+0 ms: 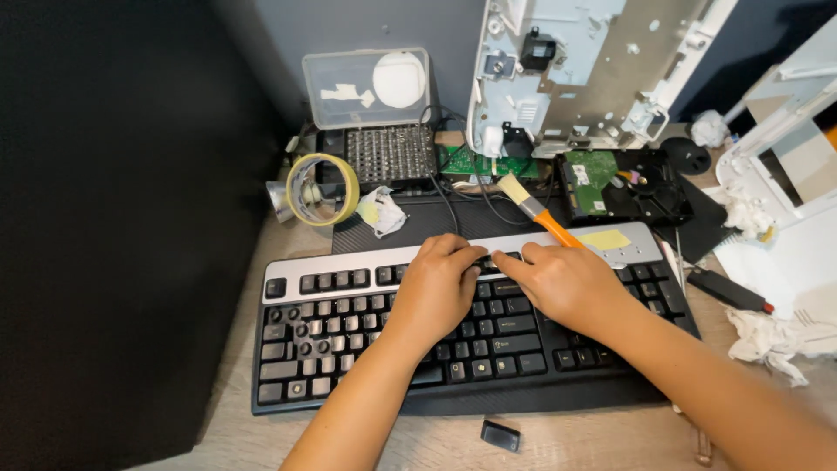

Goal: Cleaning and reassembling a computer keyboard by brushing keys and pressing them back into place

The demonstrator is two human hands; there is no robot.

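- The black-and-silver keyboard (471, 336) lies flat on the wooden desk (235, 436), its front edge near the desk's near edge; several keycaps are off at its left end, leaving round sockets.
- The left hand (436, 288) rests palm-down on the upper key rows, fingers curled onto the keys near the function row — pressing, not gripping anything that shows.
- The right hand (567, 283) lies just beside it, fingertips almost touching the left's; whether it grasps the orange-handled brush (534, 212), which runs out from behind it toward the back, I cannot tell.
- One loose black keycap (500, 434) sits on bare desk in front of the keyboard, apart from it.
- Open room: a strip of desk in front and a narrow strip at left, ending against a black panel (105, 227).
- Behind the keyboard it is crowded — one roll of yellow tape (323, 189), one clear plastic box (366, 87), two green circuit boards, one opened hard drive (623, 183), one white metal chassis (575, 70).
- Right: crumpled tissues (767, 336), one black marker (728, 290).
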